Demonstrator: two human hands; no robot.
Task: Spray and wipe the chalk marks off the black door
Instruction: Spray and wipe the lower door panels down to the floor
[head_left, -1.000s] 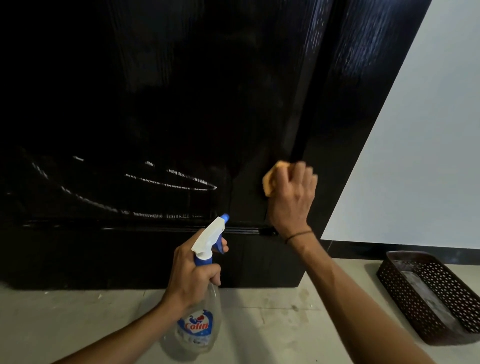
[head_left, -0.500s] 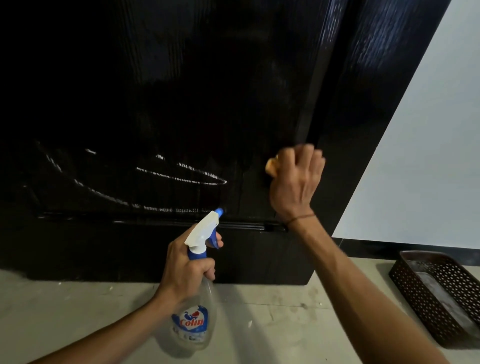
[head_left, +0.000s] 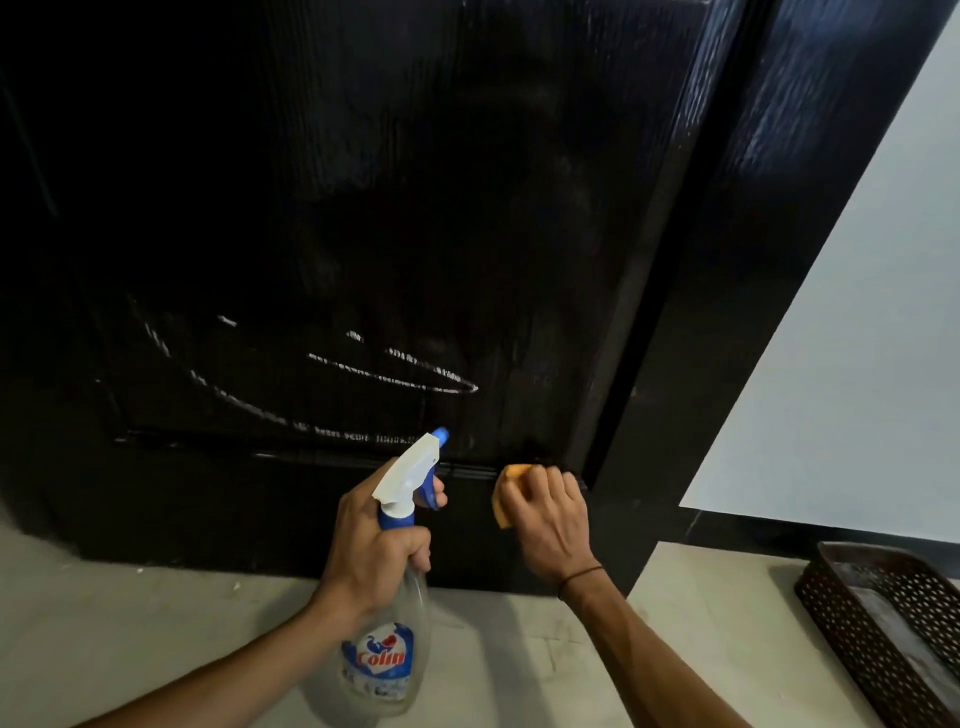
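Lowered since the earlier frame: right hand (head_left: 550, 519), sponge (head_left: 506, 493) clasped against the black door (head_left: 415, 208) below the chalk marks (head_left: 389, 371). Spray bottle (head_left: 389, 597) was gripped by the left hand (head_left: 374, 551).

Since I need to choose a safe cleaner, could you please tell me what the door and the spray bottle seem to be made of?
The black door looks like wood or wood-grain laminate with a glossy finish: fine vertical grain and sheen show. The spray bottle seems clear plastic, see-through, with a matte white and blue plastic trigger head.
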